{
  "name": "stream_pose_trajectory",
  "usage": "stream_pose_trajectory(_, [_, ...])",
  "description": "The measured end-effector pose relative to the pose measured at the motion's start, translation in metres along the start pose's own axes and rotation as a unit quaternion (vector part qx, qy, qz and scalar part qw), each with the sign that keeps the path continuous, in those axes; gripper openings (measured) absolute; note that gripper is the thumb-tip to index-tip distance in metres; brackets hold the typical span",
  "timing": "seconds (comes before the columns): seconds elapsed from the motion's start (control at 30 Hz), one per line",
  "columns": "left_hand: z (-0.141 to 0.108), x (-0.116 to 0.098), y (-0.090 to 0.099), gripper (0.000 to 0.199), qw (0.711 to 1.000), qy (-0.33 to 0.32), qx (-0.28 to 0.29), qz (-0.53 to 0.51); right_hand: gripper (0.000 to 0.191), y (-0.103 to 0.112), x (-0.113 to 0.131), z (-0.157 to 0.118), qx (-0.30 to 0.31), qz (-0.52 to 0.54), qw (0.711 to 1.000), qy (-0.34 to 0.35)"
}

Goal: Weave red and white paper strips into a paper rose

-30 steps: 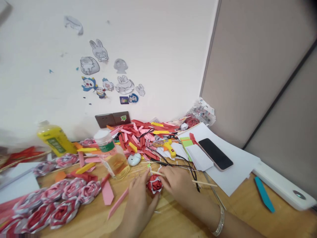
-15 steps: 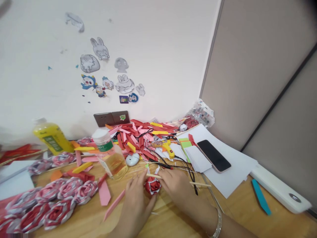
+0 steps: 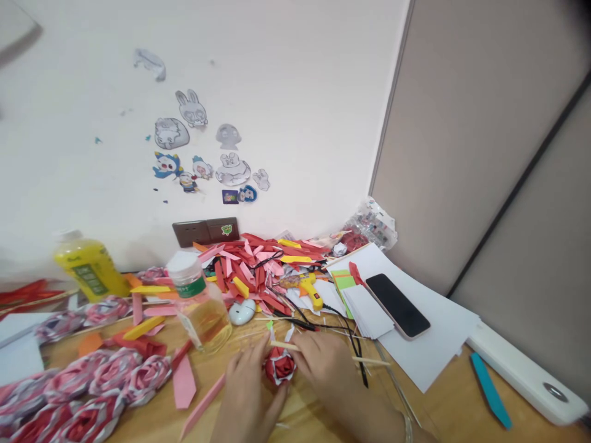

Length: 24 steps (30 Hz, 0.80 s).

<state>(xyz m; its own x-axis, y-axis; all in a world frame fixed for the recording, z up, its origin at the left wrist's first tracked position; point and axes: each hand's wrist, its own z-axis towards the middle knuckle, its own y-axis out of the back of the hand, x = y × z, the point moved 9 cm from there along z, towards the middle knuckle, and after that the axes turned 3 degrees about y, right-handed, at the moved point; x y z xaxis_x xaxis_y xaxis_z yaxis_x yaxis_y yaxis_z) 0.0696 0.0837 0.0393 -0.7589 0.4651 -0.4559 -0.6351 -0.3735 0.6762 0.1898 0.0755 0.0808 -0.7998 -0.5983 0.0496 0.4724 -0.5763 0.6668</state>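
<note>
A small red paper rose (image 3: pixel 279 365) with white edges sits between my two hands, low in the middle of the view. My left hand (image 3: pixel 249 384) is closed around its left side, thumb below and fingers above. My right hand (image 3: pixel 325 363) grips a thin wooden stick (image 3: pixel 372 361), which runs under the palm and pokes out to the right. The stick's other end lies across the rose's upper edge, near my left fingertips. Pale strip ends stick up above the rose. A pink paper strip (image 3: pixel 203 406) lies left of my left hand.
Finished paper roses (image 3: pixel 106 375) lie at the left. Behind my hands are a drink bottle (image 3: pixel 203 307), a white earbud case (image 3: pixel 242 312), a yellow glue gun (image 3: pixel 310 289) with a black cable, and heaped folded strips (image 3: pixel 240 264). A phone (image 3: pixel 398 306) rests on white paper at the right.
The whole scene sits slightly lower in the view as the camera tilts up. Both hands keep nearly the same hold on the rose and stick.
</note>
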Motion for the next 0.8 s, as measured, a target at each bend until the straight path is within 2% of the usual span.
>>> stream_pose_trajectory(0.13, [-0.002, 0.001, -0.007, 0.056, 0.999, -0.014, 0.029, 0.030, 0.042, -0.002, 0.002, -0.001, -0.006, -0.008, 1.000, 0.014])
stream_pose_trajectory(0.37, [0.001, -0.003, -0.004, 0.047, 0.999, -0.004, 0.033, 0.026, 0.040, -0.002, -0.002, -0.001, -0.001, 0.000, 1.000, -0.005])
stream_pose_trajectory(0.53, [0.000, -0.005, -0.003, 0.052, 0.999, -0.019, 0.025, 0.032, 0.041, -0.001, 0.000, -0.002, 0.005, 0.018, 1.000, -0.004])
stream_pose_trajectory(0.67, [-0.001, -0.005, -0.003, 0.052, 0.999, -0.022, 0.023, 0.034, 0.042, -0.004, -0.010, -0.004, 0.013, 0.068, 0.996, -0.054])
stream_pose_trajectory(0.8, [0.000, -0.005, -0.001, 0.050, 0.999, -0.023, 0.014, 0.023, 0.041, -0.014, -0.019, -0.006, 0.046, 0.108, 0.989, -0.092])
